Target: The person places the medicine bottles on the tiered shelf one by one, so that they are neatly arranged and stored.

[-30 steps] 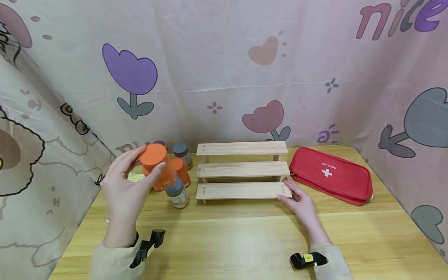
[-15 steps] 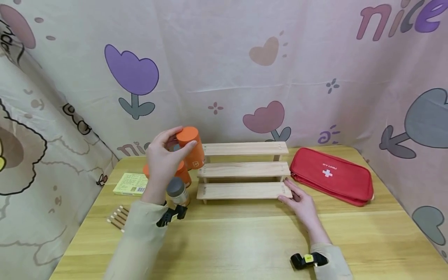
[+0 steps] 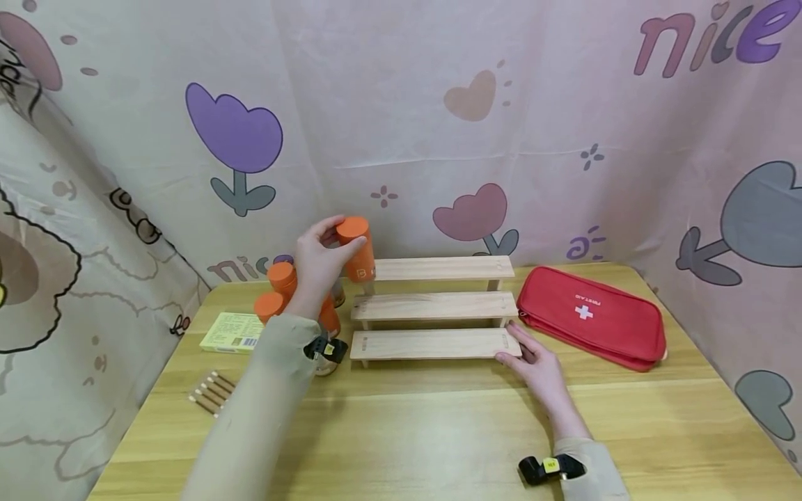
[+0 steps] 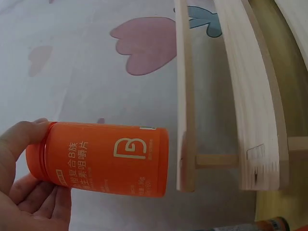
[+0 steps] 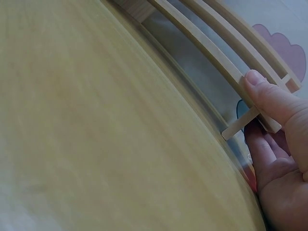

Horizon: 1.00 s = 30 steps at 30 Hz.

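My left hand (image 3: 319, 268) grips an orange pill bottle (image 3: 358, 252) near its cap, upright at the left end of the top shelf board. In the left wrist view the bottle (image 4: 108, 159) shows a white B logo, its base a small gap from the board's edge (image 4: 185, 144). A wooden three-step rack (image 3: 432, 306) stands on the table, its boards bare. My right hand (image 3: 539, 369) holds the right end of the lowest board; in the right wrist view the thumb lies on top of that board (image 5: 207, 53) and the fingers are underneath.
More orange bottles (image 3: 269, 305) stand left of the rack, partly hidden by my left arm. A yellow-green box (image 3: 230, 332) and several cotton swabs (image 3: 213, 392) lie farther left. A red first aid pouch (image 3: 592, 316) lies right of the rack on the wooden table (image 3: 426, 431).
My left hand has carried the orange pill bottle right and back, from above the other bottles to the top board's left end. The right hand has stayed on the rack.
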Each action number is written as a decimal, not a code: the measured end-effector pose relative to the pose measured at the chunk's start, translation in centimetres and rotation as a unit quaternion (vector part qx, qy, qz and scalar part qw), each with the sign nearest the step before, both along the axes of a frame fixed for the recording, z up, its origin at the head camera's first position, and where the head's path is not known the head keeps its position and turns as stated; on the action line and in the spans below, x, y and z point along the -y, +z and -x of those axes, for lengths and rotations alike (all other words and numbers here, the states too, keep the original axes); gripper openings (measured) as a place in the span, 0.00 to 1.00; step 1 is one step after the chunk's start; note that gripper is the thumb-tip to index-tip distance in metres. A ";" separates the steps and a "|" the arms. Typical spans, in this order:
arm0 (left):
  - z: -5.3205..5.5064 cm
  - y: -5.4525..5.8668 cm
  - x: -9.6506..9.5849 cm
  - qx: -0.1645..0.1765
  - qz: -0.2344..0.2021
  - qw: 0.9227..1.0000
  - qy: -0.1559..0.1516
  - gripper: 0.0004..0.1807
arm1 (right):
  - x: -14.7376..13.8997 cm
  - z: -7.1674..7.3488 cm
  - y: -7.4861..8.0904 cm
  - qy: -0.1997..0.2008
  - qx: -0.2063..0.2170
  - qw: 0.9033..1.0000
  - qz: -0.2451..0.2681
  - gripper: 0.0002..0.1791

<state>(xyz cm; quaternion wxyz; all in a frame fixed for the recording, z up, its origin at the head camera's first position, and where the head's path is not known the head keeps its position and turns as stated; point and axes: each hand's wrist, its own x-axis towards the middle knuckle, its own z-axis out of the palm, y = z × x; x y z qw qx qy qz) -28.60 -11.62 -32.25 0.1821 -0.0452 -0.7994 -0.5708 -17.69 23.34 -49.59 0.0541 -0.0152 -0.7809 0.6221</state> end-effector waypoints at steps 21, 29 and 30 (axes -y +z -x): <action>2.1 -1.1 -0.8 0.031 -0.005 0.999 -0.034 0.33 | -0.2 0.3 -0.7 -0.003 -0.009 1.000 0.002 0.37; 1.3 -0.9 -0.2 0.032 0.001 0.999 -0.040 0.38 | -0.3 0.3 -0.6 -0.006 -0.012 1.000 -0.003 0.37; 1.1 -0.9 0.0 0.028 0.003 0.999 -0.039 0.38 | -0.3 0.3 -0.6 -0.006 -0.013 1.000 -0.003 0.37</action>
